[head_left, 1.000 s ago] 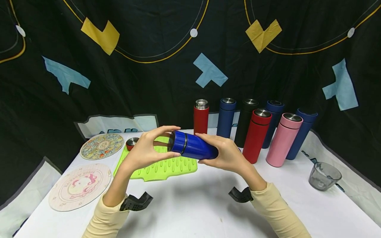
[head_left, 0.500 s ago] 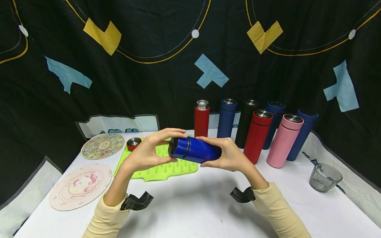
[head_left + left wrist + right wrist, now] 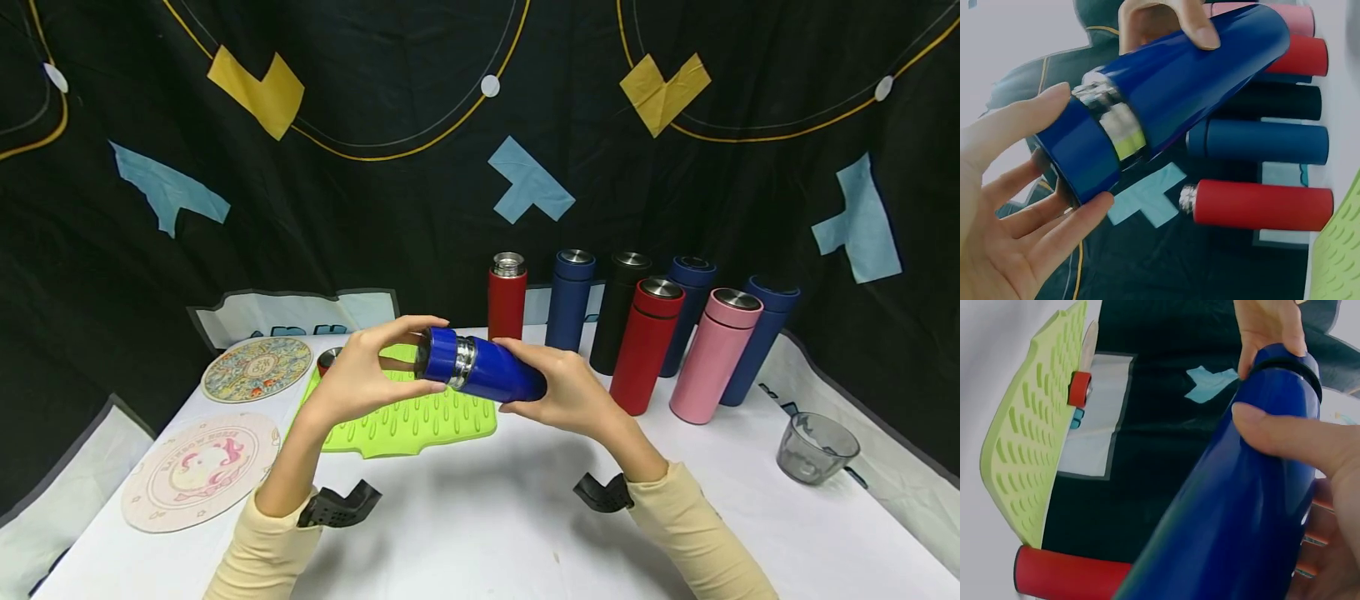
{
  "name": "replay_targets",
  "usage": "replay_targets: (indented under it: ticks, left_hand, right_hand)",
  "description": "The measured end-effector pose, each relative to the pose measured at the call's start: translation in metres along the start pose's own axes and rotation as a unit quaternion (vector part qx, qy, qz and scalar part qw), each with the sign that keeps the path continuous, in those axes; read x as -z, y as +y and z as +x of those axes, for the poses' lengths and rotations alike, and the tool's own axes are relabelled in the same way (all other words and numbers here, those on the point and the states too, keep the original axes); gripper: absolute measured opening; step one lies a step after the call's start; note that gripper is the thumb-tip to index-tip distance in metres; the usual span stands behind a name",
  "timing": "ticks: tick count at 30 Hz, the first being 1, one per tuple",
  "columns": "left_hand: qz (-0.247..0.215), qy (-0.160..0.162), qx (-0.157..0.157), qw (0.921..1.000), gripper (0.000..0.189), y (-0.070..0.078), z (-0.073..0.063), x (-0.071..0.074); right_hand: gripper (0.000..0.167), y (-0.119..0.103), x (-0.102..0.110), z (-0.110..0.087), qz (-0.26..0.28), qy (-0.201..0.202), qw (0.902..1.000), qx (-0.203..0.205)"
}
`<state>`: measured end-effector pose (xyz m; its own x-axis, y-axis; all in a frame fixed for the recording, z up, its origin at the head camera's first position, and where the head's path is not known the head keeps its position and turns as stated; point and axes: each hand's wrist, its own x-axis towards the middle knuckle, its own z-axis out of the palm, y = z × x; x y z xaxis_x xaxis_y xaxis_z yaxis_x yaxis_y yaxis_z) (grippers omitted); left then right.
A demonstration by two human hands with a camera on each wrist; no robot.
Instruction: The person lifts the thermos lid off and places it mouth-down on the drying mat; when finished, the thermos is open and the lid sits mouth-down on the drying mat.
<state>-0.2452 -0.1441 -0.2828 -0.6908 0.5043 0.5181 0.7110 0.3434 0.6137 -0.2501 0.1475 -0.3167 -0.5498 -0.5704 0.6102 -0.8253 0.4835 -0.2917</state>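
Here, two bare hands hold a shiny blue bottle (image 3: 504, 372) in the air, seen from the head camera across the right end of a green mat (image 3: 420, 432) on a white bench (image 3: 480, 533). The bottle lies nearly sideways, its lid (image 3: 442, 354) to the left and tilted slightly upward. The left hand (image 3: 358, 377) grips the lid between thumb and fingers; the right hand (image 3: 567, 387) has its fingers wrapped around the lower body. A silver neck (image 3: 463, 364) shows between lid and body. A small red cap (image 3: 327, 361) sits at the mat's far left corner. Left of the mat lie two round coasters, one patterned (image 3: 257, 371), one pale pink (image 3: 201, 472). Behind the mat's right end stands a lidless red bottle (image 3: 507, 307). Farther right of the mat stand a pink bottle (image 3: 716, 356), a black bottle (image 3: 621, 315) and, well apart, a glass cup (image 3: 817, 450).
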Motion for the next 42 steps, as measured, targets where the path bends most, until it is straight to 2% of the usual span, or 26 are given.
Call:
replay_targets:
  ticks: [4,9,14,19,27,33,38,42]
  left_hand:
    - [0.006,0.035,0.019,0.9992,0.066,-0.001,-0.003,0.008]
    - [0.022,0.043,0.029,0.9984,0.071,-0.003,-0.005,0.015]
    - [0.039,0.045,0.051,0.9969,0.072,-0.009,-0.006,0.019]
    - [0.045,0.045,0.063,0.996,0.067,-0.023,-0.005,0.022]
    - [0.073,0.028,0.08,0.9937,0.07,-0.044,-0.002,0.025]
    - [0.087,0.025,0.089,0.9919,0.074,-0.065,0.004,0.024]
    - [0.108,0.011,0.112,0.9878,0.074,-0.085,0.012,0.024]
    - [0.121,-0.009,0.138,0.983,0.074,-0.103,0.019,0.024]
  right_hand:
    - [0.088,0.001,0.0,0.0,-0.02,0.019,0.9993,-0.026]
    - [0.097,0.003,-0.004,0.001,-0.004,0.037,0.9971,-0.067]
    - [0.087,0.008,-0.009,0.002,0.014,0.047,0.9942,-0.095]
    - [0.079,0.017,-0.013,0.003,0.041,0.058,0.9891,-0.129]
    - [0.077,0.036,-0.02,0.002,0.09,0.094,0.9686,-0.212]
    - [0.078,0.049,-0.026,0.006,0.112,0.123,0.9509,-0.261]
    - [0.078,0.057,-0.033,0.013,0.133,0.151,0.9365,-0.287]
    - [0.078,0.062,-0.039,0.018,0.159,0.176,0.9274,-0.289]
